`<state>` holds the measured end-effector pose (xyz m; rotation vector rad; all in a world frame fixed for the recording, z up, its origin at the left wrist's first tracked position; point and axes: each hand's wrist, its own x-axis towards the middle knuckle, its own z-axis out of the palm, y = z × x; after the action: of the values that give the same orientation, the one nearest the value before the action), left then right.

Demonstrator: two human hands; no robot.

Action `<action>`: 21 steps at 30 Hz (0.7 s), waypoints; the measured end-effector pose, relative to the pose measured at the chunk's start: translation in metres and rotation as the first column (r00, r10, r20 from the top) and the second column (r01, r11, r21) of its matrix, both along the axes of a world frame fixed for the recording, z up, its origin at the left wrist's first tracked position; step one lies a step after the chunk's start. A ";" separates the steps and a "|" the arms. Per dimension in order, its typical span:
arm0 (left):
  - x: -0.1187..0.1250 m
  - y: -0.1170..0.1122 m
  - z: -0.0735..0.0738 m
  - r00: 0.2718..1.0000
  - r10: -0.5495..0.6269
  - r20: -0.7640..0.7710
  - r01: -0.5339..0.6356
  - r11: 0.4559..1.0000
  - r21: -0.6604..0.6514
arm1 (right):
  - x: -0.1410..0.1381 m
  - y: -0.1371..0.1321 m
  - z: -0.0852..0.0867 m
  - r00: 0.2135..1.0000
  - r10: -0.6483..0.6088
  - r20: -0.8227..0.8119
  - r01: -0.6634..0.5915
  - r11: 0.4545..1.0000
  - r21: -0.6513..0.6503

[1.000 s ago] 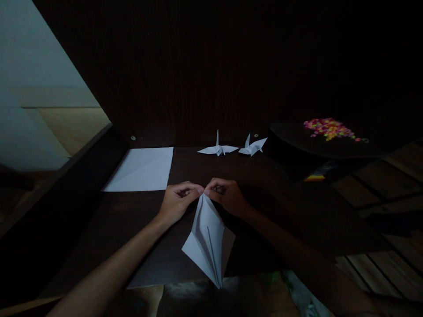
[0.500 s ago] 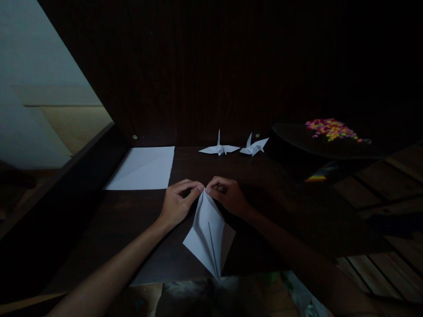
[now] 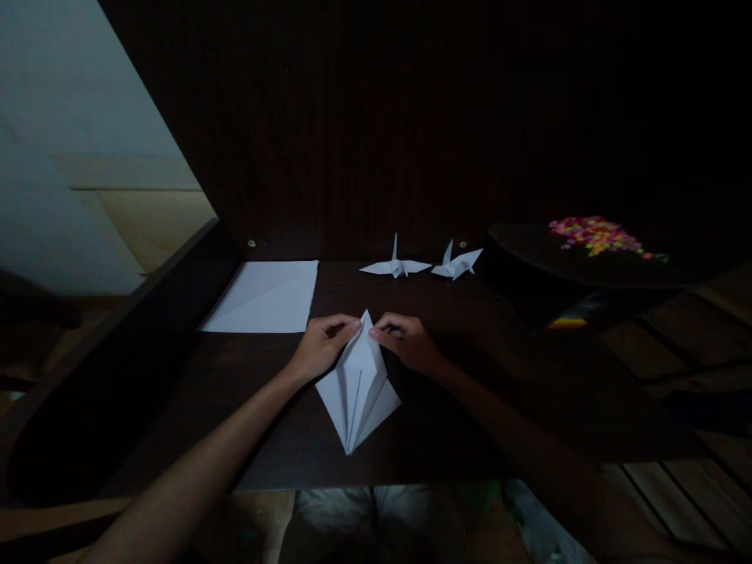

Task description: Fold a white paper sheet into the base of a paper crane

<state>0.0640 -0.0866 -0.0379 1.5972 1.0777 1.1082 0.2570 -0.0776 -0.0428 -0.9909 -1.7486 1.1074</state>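
A partly folded sheet of white origami paper [image 3: 363, 384] lies over the dark desk, its narrow tip pointing away from me and its wider flaps spread toward me. My left hand [image 3: 323, 342] pinches the left edge near the tip between thumb and fingers. On the opposite edge, my right hand [image 3: 405, 341] has its thumb pressed against the paper, fingers curled behind it. Two finished paper cranes, one on the left [image 3: 397, 267] and one on the right [image 3: 457, 265], stand beyond my hands at the back of the desk.
White paper sheets [image 3: 267, 298] lie at the back left, beside a dark side panel [image 3: 117, 352]. To the right, a dark raised surface [image 3: 517, 243] bears a cluster of pink and yellow pieces [image 3: 596, 235]. A dark back panel [image 3: 352, 117] rises behind the cranes.
The folded paper has shifted away from me, so its tip now shows above my fingers. My hands have moved slightly apart along its two edges. The view has shifted a little.
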 end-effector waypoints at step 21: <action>-0.013 0.011 -0.004 0.981 -0.174 -0.089 0.171 0.985 -0.037 | 0.009 0.008 0.001 0.981 -0.141 0.130 0.117 0.977 0.180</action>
<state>0.0512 -0.0757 -0.0420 1.6977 0.9890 0.9084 0.2656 -0.0697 -0.0418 -1.0814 -1.8307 0.8060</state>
